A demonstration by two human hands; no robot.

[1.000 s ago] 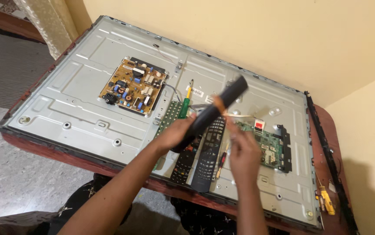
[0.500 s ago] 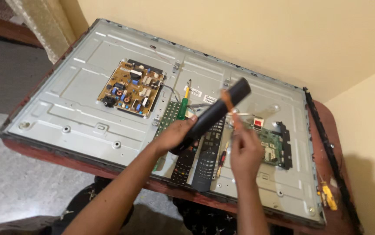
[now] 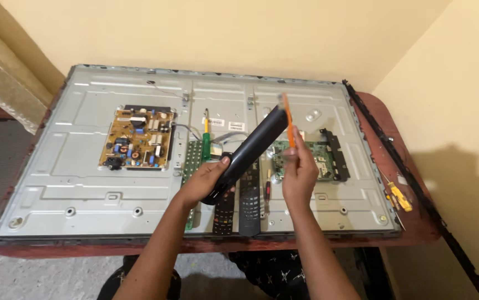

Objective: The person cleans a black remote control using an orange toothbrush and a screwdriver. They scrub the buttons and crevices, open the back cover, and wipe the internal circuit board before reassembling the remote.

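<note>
Our left hand (image 3: 203,180) is wrapped around the lower end of a black remote control (image 3: 249,151), holding it raised and tilted above the metal back panel of an opened flat-screen television (image 3: 72,172), its far end pointing up and away from us. Our right hand (image 3: 299,169) is closed on a thin orange tool (image 3: 288,119), which looks like a plastic pry stick, held upright with its upper part just beside the top edge of the remote; it is slightly blurred, so we cannot tell whether the tip actually touches the casing.

We judge the step in hand to be working the stick at the remote's edge, perhaps at the seam of its shell. The next move would call for a steady grip from the left hand and a fine placing of the tip.

Under the hands, two more black remotes (image 3: 238,204) lie side by side on the panel near its front edge. A green-handled screwdriver (image 3: 206,133) lies beyond them beside a narrow green board strip (image 3: 193,161). To the left sits the tan power supply board (image 3: 137,145), to the right the green main board (image 3: 306,158). The panel rests on a reddish wooden table (image 3: 412,222), where a long black frame strip (image 3: 417,189) and a small yellow tool (image 3: 399,195) lie at the right.
</note>
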